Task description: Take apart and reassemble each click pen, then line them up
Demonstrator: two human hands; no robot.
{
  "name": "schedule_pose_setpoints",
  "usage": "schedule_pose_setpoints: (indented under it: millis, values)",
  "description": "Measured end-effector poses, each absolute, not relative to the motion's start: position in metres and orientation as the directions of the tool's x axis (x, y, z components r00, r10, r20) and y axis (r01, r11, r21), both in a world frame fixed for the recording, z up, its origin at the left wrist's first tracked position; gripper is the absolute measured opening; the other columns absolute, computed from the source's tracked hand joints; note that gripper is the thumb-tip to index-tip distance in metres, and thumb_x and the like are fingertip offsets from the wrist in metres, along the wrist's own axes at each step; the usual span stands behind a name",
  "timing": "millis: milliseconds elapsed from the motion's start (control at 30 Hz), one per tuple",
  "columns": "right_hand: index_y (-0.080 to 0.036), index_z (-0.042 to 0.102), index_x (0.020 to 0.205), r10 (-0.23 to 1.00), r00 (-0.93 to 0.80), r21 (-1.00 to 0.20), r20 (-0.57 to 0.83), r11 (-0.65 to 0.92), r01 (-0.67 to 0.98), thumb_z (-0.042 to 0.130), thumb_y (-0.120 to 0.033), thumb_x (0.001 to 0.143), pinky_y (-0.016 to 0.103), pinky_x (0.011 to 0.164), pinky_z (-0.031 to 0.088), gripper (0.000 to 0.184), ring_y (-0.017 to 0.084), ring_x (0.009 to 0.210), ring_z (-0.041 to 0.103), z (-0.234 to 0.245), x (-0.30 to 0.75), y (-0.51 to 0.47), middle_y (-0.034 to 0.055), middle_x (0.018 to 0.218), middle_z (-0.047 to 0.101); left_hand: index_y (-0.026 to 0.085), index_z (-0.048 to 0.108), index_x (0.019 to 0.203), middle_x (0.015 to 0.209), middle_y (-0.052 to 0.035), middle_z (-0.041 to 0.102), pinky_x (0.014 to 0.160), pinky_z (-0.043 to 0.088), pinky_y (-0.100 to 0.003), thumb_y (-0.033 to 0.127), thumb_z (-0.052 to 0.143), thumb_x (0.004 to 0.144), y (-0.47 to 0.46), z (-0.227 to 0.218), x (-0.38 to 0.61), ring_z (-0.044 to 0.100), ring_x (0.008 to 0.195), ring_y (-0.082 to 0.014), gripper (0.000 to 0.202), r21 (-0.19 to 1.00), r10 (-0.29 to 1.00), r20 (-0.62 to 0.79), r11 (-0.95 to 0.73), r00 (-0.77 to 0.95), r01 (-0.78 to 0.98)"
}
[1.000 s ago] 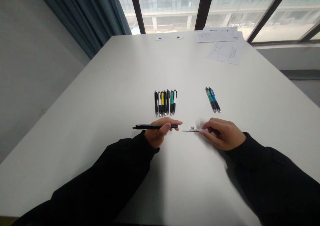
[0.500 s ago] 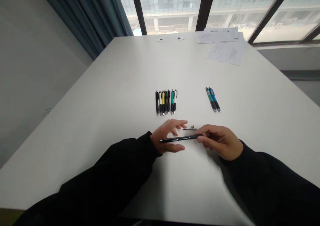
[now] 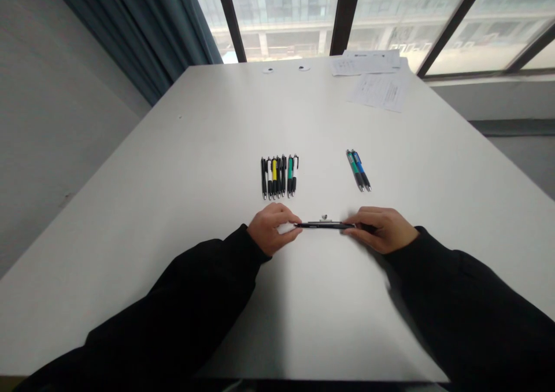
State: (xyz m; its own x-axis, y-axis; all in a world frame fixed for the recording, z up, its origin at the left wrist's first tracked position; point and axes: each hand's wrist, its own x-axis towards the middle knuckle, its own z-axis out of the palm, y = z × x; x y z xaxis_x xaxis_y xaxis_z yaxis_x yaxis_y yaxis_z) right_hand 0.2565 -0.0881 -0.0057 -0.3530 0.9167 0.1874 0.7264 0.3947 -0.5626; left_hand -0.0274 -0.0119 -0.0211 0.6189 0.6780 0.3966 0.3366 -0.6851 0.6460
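A black pen [image 3: 323,225] lies level between my two hands, held at both ends. My left hand [image 3: 274,229] pinches its left end between thumb and fingers. The fingers of my right hand [image 3: 381,228] are closed on the other end. Just behind the pen sit a small metallic piece [image 3: 324,217] and a thin part, mostly hidden by the pen. Beyond my left hand, several pens [image 3: 274,178] stand side by side in a row, black, white, yellow and green. Farther right lie a green pen [image 3: 355,170] and a blue pen [image 3: 361,170], close together and slightly slanted.
The white table [image 3: 195,161] stretches to the window. Printed papers [image 3: 377,88] lie at its far right, and two small white oval objects [image 3: 268,70] are near the far edge. A blue curtain [image 3: 143,28] hangs at the left.
My left hand has gone from spread fingers to pinching the pen's left end. The pen has moved away from me and levelled out. The whole view has shifted slightly.
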Motion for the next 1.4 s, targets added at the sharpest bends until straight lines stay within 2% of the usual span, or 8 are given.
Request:
schedule_pose_setpoints:
  millis: [133, 600, 933, 1400]
  values:
    - [-0.017, 0.073, 0.097, 0.922, -0.339, -0.526, 0.186, 0.385, 0.758, 0.061, -0.035, 0.088, 0.027, 0.059, 0.047, 0.023, 0.014, 0.058, 0.060, -0.0065, 0.2583, -0.0870, 0.0035, 0.069, 0.066, 0.019, 0.074, 0.082, 0.079, -0.0061, 0.069, 0.071, 0.050, -0.030, 0.021, 0.069, 0.078, -0.0122, -0.0222, -0.0274, 0.061, 0.074, -0.0164, 0.007, 0.661, 0.698, 0.378, -0.664, 0.608, 0.351]
    - [-0.016, 0.071, 0.089, 0.936, -0.302, -0.520, 0.180, 0.352, 0.778, 0.061, -0.029, 0.085, 0.026, 0.058, 0.048, 0.017, 0.014, 0.057, 0.061, -0.0038, 0.2628, -0.0880, 0.0031, 0.067, 0.067, 0.017, 0.073, 0.084, 0.074, -0.0020, 0.064, 0.062, 0.047, -0.024, 0.016, 0.071, 0.075, -0.0132, -0.0223, -0.0278, 0.053, 0.064, -0.0111, 0.010, 0.667, 0.721, 0.379, -0.647, 0.580, 0.369]
    - [-0.016, 0.072, 0.089, 0.934, -0.302, -0.528, 0.191, 0.357, 0.770, 0.062, -0.029, 0.084, 0.026, 0.057, 0.048, 0.018, 0.014, 0.055, 0.060, -0.0034, 0.2630, -0.0878, 0.0030, 0.066, 0.067, 0.016, 0.073, 0.087, 0.074, -0.0018, 0.063, 0.062, 0.047, -0.024, 0.016, 0.071, 0.075, -0.0129, -0.0220, -0.0283, 0.053, 0.063, -0.0108, 0.012, 0.686, 0.745, 0.336, -0.613, 0.576, 0.392]
    - [-0.015, 0.071, 0.088, 0.938, -0.298, -0.548, 0.174, 0.344, 0.762, 0.061, -0.029, 0.084, 0.025, 0.056, 0.047, 0.017, 0.013, 0.054, 0.060, -0.0016, 0.2619, -0.0879, 0.0027, 0.065, 0.066, 0.015, 0.072, 0.086, 0.072, -0.0022, 0.063, 0.059, 0.045, -0.023, 0.016, 0.070, 0.074, -0.0121, -0.0228, -0.0282, 0.052, 0.062, -0.0108, 0.012, 0.695, 0.733, 0.359, -0.623, 0.578, 0.359]
